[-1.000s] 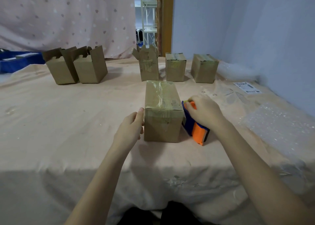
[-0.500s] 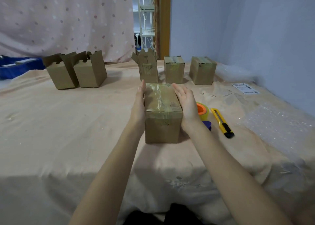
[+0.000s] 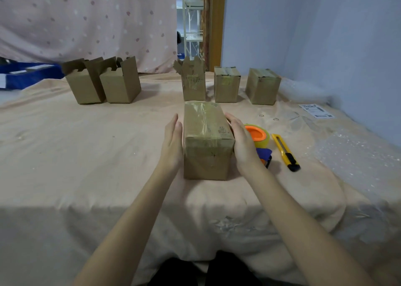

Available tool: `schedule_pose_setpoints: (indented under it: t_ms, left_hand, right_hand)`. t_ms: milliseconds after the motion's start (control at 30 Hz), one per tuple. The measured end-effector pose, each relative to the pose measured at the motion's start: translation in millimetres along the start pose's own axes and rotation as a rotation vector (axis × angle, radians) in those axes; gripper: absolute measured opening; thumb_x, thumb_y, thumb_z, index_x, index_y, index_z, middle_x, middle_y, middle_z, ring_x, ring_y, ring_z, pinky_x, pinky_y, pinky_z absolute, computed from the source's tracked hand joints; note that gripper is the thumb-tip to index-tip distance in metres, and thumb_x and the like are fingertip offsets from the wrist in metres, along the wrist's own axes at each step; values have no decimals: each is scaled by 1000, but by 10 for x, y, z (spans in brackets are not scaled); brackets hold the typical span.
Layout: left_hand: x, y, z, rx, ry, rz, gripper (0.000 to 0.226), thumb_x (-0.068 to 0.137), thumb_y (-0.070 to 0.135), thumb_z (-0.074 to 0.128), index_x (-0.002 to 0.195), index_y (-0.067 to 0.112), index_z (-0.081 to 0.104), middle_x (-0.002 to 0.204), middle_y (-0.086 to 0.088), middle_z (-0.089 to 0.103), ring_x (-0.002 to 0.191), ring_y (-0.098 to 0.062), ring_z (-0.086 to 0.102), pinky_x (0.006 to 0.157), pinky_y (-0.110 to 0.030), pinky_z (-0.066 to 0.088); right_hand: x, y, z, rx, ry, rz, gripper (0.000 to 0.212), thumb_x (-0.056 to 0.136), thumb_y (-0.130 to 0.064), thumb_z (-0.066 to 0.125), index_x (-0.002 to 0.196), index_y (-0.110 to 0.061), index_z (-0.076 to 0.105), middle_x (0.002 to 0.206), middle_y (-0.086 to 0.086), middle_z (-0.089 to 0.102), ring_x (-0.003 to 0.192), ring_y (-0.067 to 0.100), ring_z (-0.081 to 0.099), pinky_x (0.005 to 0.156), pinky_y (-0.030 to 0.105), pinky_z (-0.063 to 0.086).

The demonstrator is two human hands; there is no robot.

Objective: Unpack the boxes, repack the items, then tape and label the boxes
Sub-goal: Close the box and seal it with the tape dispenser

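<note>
Left hand flat, fingers straight, against the left side of the taped box; right hand likewise flat on its right side. Box stands mid-worktop, sealed with clear tape — contents not visible.

Two open boxes, rear left, flaps up, touching; interiors out of sight from here.
One torn open box, rear centre; interior unseen.
Two closed boxes, rear right, apart from each other.
Tape dispenser, orange and blue, just right of the right hand — partly hidden by it.
Yellow utility knife beside it.
Label sheet, print illegible.
Bubble wrap, right edge.
Blue bin, far left, cut off.
</note>
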State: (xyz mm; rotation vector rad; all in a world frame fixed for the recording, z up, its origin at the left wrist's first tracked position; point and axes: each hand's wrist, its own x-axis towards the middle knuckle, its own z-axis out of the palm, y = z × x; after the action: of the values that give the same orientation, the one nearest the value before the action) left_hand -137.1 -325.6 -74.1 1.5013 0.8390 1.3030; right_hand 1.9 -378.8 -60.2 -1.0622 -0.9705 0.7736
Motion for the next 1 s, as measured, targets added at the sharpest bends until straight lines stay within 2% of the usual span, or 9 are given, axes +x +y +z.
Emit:
schedule_pose_setpoints:
  t_ms: [67,167,267,400,467,633,800,1000]
  left_hand:
    - [-61,-29,-188,62,9,87,41,103,10,37,142,21,37,142,3,45,127,-9,47,105,-23,38]
    - [-147,57,-457,106,-148,241,38,97,-1,46,130,16,54,127,3,60,119,-9,55,99,-22,44]
    - [-219,164,-575,167,-347,316,33,93,6,52,124,14,60,126,2,63,124,-12,52,100,-25,44]
    - [-195,163,-584,224,-381,356,32,88,16,60,121,17,62,127,6,60,124,-12,53,98,-27,46]
    - [-184,146,-573,264,-366,404,33,86,20,62,120,19,62,125,7,60,121,-13,54,96,-27,48]
    - [-162,136,-514,355,-262,521,26,85,9,65,111,16,66,116,2,63,112,-12,59,89,-31,51]
    - [-204,126,-407,393,-113,590,20,81,4,68,97,15,69,105,5,66,101,-5,61,82,-25,51]
    - [-203,115,-409,401,-111,602,11,85,8,66,95,8,72,102,-2,67,100,-6,62,88,-18,45]
  right_hand:
    - [-29,-50,-192,-192,-18,-121,35,102,-5,38,133,-9,52,130,-4,54,122,4,50,97,11,43]
    - [-89,-166,-489,-360,-240,-291,38,94,12,41,121,-4,61,127,4,60,123,10,54,101,23,45]
    - [-163,-309,-592,-479,-428,-357,35,89,15,49,112,-6,65,123,3,63,119,6,56,99,18,44]
    - [-128,-376,-643,-602,-535,-332,38,85,12,61,116,-8,65,126,-3,61,122,1,53,103,15,38]
    - [-106,-358,-657,-630,-528,-336,37,82,8,67,115,-10,66,126,-4,62,123,1,52,105,17,37]
    - [-87,-256,-594,-623,-410,-435,31,78,3,73,105,-14,71,116,-6,67,115,2,59,103,20,41]
    - [-87,-169,-518,-560,-321,-514,25,76,4,74,97,-10,72,107,-1,70,107,3,64,96,17,45]
    - [-40,-168,-528,-549,-374,-525,21,82,-3,69,102,-10,70,108,1,69,107,6,64,98,20,45]
